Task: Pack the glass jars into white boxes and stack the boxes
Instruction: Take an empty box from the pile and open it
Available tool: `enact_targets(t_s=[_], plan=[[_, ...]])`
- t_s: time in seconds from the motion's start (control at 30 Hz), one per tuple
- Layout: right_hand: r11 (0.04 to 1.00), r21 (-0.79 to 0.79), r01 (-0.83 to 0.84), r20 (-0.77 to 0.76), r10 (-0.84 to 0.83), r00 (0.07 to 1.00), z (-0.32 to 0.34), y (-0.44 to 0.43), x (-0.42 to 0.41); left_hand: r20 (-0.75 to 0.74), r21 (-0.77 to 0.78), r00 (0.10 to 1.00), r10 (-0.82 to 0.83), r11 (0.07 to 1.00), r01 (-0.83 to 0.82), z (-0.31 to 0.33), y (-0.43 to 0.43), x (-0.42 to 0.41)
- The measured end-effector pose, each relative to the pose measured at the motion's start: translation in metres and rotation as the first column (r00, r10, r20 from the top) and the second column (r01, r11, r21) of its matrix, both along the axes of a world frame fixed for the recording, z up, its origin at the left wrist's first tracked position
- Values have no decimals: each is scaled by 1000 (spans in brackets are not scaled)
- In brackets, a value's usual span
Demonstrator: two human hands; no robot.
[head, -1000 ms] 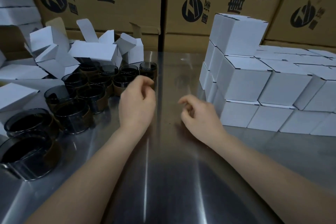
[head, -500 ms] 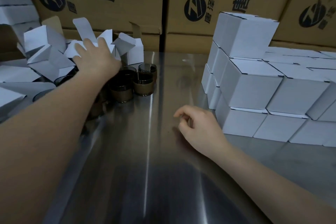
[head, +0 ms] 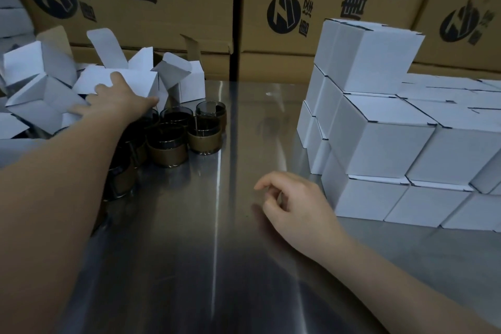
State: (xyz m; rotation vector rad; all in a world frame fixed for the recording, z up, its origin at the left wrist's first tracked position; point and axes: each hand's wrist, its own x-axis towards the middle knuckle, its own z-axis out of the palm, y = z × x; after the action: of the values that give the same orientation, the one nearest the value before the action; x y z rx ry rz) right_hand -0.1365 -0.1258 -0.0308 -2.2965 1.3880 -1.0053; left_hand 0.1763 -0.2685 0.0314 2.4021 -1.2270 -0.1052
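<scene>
Glass jars (head: 203,138) with brown bands are clustered on the steel table (head: 217,266), just before open white boxes (head: 189,87). One box (head: 130,80) is covered by the spread left hand (head: 116,106) — whether gripped cannot be told. The right hand (head: 295,203) is rested loosely curled, empty, near the stacked boxes (head: 379,138).

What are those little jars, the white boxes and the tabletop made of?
Jars: dark see-through glass, it seems, with a matte tan band, material unclear. White boxes: thin matte card, by their folded flaps. Tabletop: brushed metal, probably steel, showing streaky reflections.
</scene>
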Motion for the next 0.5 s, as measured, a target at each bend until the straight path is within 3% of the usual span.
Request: enact_targets(t_s=[0.2,0.5], plan=[[1000,-6,1,-10,-1,1000,0,0,0,60,-33,998,28,999,-26,-3,1,-6],[1000,-4,1,-19,-1,1000,0,0,1,230,-6,968,-101,994,105,-6,-5,-8]])
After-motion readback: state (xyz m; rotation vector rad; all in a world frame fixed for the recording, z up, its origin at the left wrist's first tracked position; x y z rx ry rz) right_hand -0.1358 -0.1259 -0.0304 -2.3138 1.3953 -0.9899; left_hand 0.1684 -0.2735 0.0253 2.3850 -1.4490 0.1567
